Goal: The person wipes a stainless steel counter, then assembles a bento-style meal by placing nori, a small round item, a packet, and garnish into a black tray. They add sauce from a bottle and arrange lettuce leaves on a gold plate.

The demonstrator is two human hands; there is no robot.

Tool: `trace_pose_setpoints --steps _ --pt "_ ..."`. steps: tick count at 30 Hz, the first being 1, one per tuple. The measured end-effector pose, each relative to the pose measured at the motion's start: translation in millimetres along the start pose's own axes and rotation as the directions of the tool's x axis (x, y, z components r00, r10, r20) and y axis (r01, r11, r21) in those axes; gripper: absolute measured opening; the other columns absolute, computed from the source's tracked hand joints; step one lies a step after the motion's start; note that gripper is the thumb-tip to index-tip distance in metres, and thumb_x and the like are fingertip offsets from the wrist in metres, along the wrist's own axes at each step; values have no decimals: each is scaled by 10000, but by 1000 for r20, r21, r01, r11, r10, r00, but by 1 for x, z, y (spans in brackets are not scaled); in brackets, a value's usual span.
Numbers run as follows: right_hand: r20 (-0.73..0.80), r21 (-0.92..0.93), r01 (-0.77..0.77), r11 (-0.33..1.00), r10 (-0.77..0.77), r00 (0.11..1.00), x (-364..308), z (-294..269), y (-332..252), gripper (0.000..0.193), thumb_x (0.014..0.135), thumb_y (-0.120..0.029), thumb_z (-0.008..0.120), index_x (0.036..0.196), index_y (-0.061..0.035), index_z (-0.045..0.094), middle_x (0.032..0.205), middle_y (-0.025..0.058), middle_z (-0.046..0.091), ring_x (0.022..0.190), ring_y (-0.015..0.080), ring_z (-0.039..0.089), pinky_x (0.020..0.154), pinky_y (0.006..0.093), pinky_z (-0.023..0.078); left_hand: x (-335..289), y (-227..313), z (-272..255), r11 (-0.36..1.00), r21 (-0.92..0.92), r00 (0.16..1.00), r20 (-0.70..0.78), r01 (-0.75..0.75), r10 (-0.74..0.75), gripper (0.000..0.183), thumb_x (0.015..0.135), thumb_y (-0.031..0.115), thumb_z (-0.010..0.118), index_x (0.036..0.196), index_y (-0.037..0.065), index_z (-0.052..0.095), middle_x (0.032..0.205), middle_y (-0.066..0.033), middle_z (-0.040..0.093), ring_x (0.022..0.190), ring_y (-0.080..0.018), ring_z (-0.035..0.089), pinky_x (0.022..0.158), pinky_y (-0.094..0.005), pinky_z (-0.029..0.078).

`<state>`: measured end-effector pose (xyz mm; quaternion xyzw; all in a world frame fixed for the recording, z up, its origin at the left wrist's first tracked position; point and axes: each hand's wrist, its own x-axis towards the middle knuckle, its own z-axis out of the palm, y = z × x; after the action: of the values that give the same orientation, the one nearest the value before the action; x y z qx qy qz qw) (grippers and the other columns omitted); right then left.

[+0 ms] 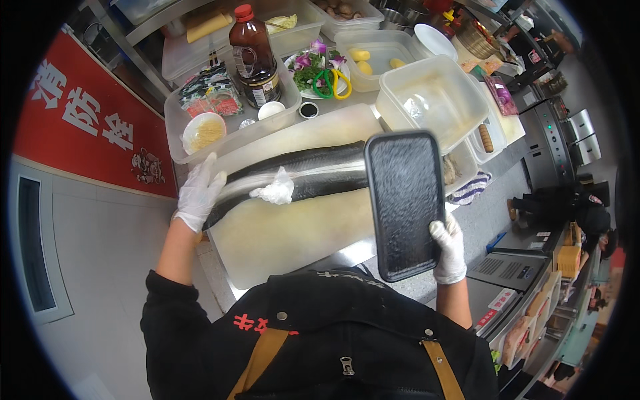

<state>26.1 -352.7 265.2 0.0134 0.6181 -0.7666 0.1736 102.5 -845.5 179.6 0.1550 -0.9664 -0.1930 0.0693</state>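
Note:
My right hand, in a thin white glove, grips the lower right edge of a black rectangular tray with a textured face. The tray is raised over the right end of a cutting board and hides what lies behind it. Along the board stretches a long, dark, shiny eel-like fish with a pale stripe down its middle. A crumpled white wipe rests on it. At the fish's left end is my gloved left hand, fingers extended and thumb apart, touching or just beside it.
Behind the board, a clear bin holds a red-capped bottle, packets and a bowl. Nearby are green-and-yellow scissors, a small cup of dark sauce and an open plastic container. A striped cloth lies right of the tray.

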Motion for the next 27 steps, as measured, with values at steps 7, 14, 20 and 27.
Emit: trace_pose_setpoints --steps 7,14,20,27 --pt "76 -24 147 989 -145 987 117 25 -80 485 929 -162 622 1355 39 506 1178 98 641 1006 155 627 917 296 498 8 75 76 972 -215 994 -71 -92 78 513 945 254 603 1420 93 495 1272 -254 599 1186 -428 557 1026 -457 439" --pt "145 -72 275 959 -263 954 161 -2 -132 501 944 -216 655 1360 25 516 1229 102 647 1083 178 644 975 322 507 -21 92 64 928 -366 993 -118 -65 23 562 900 183 635 1429 68 485 1289 -208 600 1175 -398 568 1024 -448 439" --pt "-88 138 220 966 -209 974 85 -56 -94 390 966 -233 614 1294 -36 541 1121 98 653 989 201 665 905 343 548 -10 114 42 977 -84 932 -324 -198 162 428 976 242 552 1355 43 543 1301 -213 600 1231 -386 542 1076 -453 399" --pt "100 -345 -7 938 45 994 22 -128 -18 652 827 -138 758 1396 60 508 1300 87 615 1148 153 578 1018 295 436 73 181 114 928 -143 925 113 -345 362 493 986 335 541 1393 57 515 1331 -208 594 1259 -361 545 1081 -442 407"
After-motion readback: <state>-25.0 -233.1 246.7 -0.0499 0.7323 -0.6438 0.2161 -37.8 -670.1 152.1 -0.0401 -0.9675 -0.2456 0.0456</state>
